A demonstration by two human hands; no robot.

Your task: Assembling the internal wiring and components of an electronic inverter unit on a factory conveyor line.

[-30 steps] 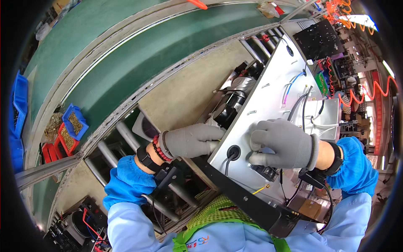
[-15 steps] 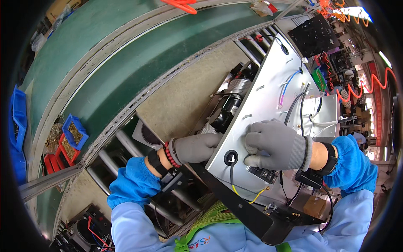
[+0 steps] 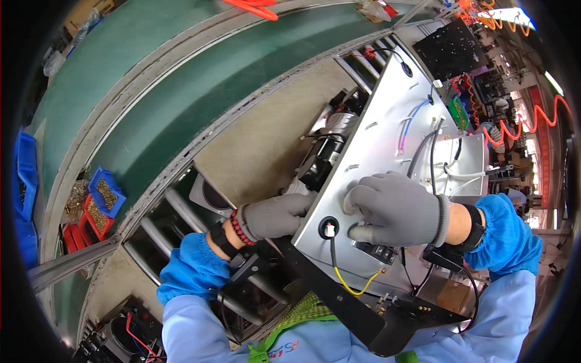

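I count one metal panel. My gloved hands are two: one left hand at the panel's left edge, one right hand over its face. At the panel I find two large black-rimmed openings and one yellow wire. Left of the panel, one blue bin and one red bin contain small parts.

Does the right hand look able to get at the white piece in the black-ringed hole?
Probably yes: the right hand is just beside the white piece, with nothing visible between them.
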